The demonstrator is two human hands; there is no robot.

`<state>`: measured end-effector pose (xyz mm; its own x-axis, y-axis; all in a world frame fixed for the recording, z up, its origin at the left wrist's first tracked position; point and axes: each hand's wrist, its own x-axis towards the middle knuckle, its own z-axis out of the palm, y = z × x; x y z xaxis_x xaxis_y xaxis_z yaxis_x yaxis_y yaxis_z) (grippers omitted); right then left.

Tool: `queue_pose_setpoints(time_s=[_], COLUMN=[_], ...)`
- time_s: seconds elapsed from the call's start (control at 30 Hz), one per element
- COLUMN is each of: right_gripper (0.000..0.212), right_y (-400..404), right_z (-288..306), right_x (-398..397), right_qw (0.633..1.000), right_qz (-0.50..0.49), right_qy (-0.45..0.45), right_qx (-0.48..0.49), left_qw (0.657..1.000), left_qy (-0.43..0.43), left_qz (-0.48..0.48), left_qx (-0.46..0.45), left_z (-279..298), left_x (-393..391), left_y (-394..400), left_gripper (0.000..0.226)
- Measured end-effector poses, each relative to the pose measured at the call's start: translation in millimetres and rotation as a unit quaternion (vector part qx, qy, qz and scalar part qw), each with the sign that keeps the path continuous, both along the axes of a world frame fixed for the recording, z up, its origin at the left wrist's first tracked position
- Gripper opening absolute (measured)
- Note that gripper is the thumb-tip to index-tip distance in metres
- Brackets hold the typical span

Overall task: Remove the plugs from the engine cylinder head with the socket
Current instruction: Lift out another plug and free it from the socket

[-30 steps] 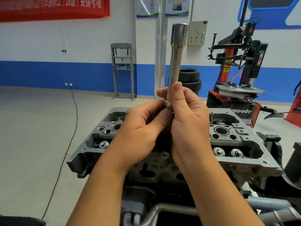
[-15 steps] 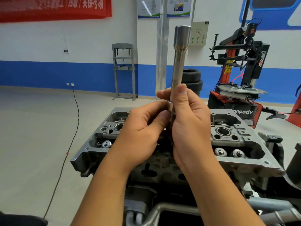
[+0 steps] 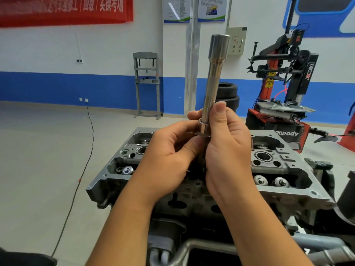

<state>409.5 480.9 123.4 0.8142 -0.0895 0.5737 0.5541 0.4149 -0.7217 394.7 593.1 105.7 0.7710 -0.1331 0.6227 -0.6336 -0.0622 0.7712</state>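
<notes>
Polished steel socket (image 3: 213,81), long and slim, held upright above the middle of the cylinder head (image 3: 276,169), wide end at the top, narrower lower end ringed by a collar and buried between the two hands. Right hand (image 3: 228,148) wrapped round the lower shaft, thumb lying up along the metal, fingers clenched on the tool. Left hand (image 3: 169,160) just beside it, thumb and curled fingers pinching something at the socket's bottom end; possibly a plug caught in the tool, though too hidden behind the knuckles to tell. Cylinder head directly beneath both hands, grey casting facing up, one open round bore (image 3: 263,156) showing on its right side, another (image 3: 141,150) on its left, with valve tops in the recesses nearer the front edge. No plug plainly visible anywhere on the head. Probably the step between wells: tool lifted clear of the head, lower end being cleared or checked by hand. Next move, as a judgement: free whatever sits in the lower end, then lower the socket straight into a plug well on the head, kept in line with the bore so as not to jam or cross the threads. Tyre changer (image 3: 284,89) well behind the head, to its right; stacked tyres (image 3: 228,96) behind its centre.
</notes>
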Motion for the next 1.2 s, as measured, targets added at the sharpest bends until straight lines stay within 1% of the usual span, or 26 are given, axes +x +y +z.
queue_pose_setpoints(time_s=[0.13, 0.2, 0.23, 0.3, 0.37, 0.47, 0.57, 0.63, 0.73, 0.77, 0.83, 0.97, 1.03, 1.1, 1.2], right_gripper=[0.032, 0.036, 0.041, 0.049, 0.05, 0.04, 0.031, 0.037, 0.06, 0.061, 0.051, 0.031, 0.029, 0.029, 0.022], right_y=[-1.5, -1.4, -0.8, 0.1, 0.7, 0.1, -1.4, -1.5, -0.4, 0.2, 0.4, -1.1, -1.4, -0.6, -0.1], right_z=[0.7, 1.5, 1.7, 1.8, 1.9, 1.0, 1.6, 1.7, 2.1, 1.9, 1.2, 0.7, 0.9, 0.2, -0.2], right_x=[-1.8, -3.8, -4.0, -4.2, -3.4, -1.5, -2.5, -3.9, -5.0, -4.5, -2.4, -1.8, -3.9, -3.7, -1.1], right_qw=[1.0, 1.0, 1.0, 1.0, 0.999, 1.0, 1.0, 1.0, 0.999, 0.999, 0.999, 1.0, 1.0, 0.999, 0.999], right_qz=[0.013, 0.001, -0.007, -0.015, -0.018, -0.008, 0.001, -0.005, -0.028, -0.031, -0.029, 0.0, 0.004, -0.007, -0.026], right_qy=[-0.002, -0.013, -0.017, -0.016, -0.01, -0.002, -0.008, -0.017, -0.024, -0.025, -0.021, -0.019, -0.027, -0.036, -0.042], right_qx=[0.001, -0.004, -0.008, -0.017, -0.027, -0.018, 0.006, -0.001, -0.015, -0.017, -0.014, 0.01, 0.012, 0.002, -0.019], left_qw=[0.999, 0.998, 0.999, 1.0, 1.0, 1.0, 0.999, 0.998, 1.0, 0.999, 1.0, 0.998, 0.997, 0.998, 1.0], left_qy=[-0.02, -0.034, -0.035, -0.02, -0.009, -0.004, -0.018, -0.029, -0.023, -0.02, -0.016, -0.016, -0.026, -0.033, -0.021], left_qz=[0.049, 0.045, 0.027, -0.019, -0.023, 0.002, 0.038, 0.048, -0.012, -0.018, -0.006, 0.05, 0.07, 0.056, -0.014], left_qx=[-0.005, 0.008, 0.012, 0.008, -0.001, -0.018, -0.021, -0.009, 0.016, 0.019, 0.011, -0.02, -0.016, 0.001, 0.006], left_z=[-1.4, -0.7, 0.0, 0.7, 0.8, -0.4, -1.9, -1.3, -0.1, 0.3, 0.9, -0.1, -0.8, -0.2, 2.1], left_x=[0.4, -0.3, -0.9, -2.2, -1.7, -0.3, 0.3, 0.3, -1.3, -2.0, -2.9, -2.4, -1.6, -1.7, -4.2], left_y=[-2.8, -3.6, -3.4, -1.6, 0.1, 0.6, -1.7, -2.5, -1.2, 0.0, 1.2, -3.1, -4.5, -2.8, -0.1], left_gripper=[0.026, 0.027, 0.026, 0.027, 0.029, 0.027, 0.022, 0.023, 0.026, 0.028, 0.027, 0.024, 0.026, 0.027, 0.029])
